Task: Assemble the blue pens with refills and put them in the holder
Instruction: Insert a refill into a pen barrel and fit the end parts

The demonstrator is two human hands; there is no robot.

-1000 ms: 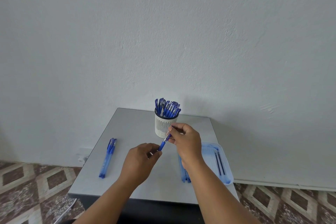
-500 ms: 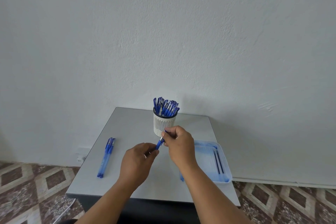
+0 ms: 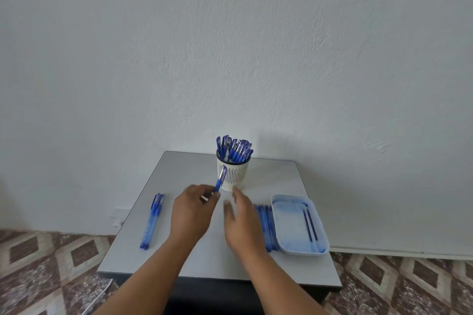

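Near the middle of the smooth grey surface (image 3: 179,169), the left hand (image 3: 190,213) pinched a blue pen (image 3: 220,178) by its lower end, so that the translucent barrel and cap stood tilted up in front of the holder (image 3: 233,174). The right hand (image 3: 242,221) hovered just beside it with fingers relaxed and loosely spread, gripping nothing (motion blur softened its outline). The holder was a round white cup with narrow vertical slots and a dark rim, packed with capped blue pens (image 3: 234,149) that fanned out above it. A row of thin blue pieces (image 3: 266,225) lay side by side between the right hand and a shallow, rounded rectangular tray (image 3: 286,250) of pale translucent plastic; whether these were refills or barrels could not be told. Two dark, slender refills (image 3: 310,225) lay parallel inside the tray near its right wall. Well apart on the left, a few spare pens (image 3: 151,220) lay together lengthwise. No lettering on any pen could be read. A rough white plastered wall (image 3: 230,46) rose behind, and patterned diamond tiles (image 3: 51,263) covered the floor.
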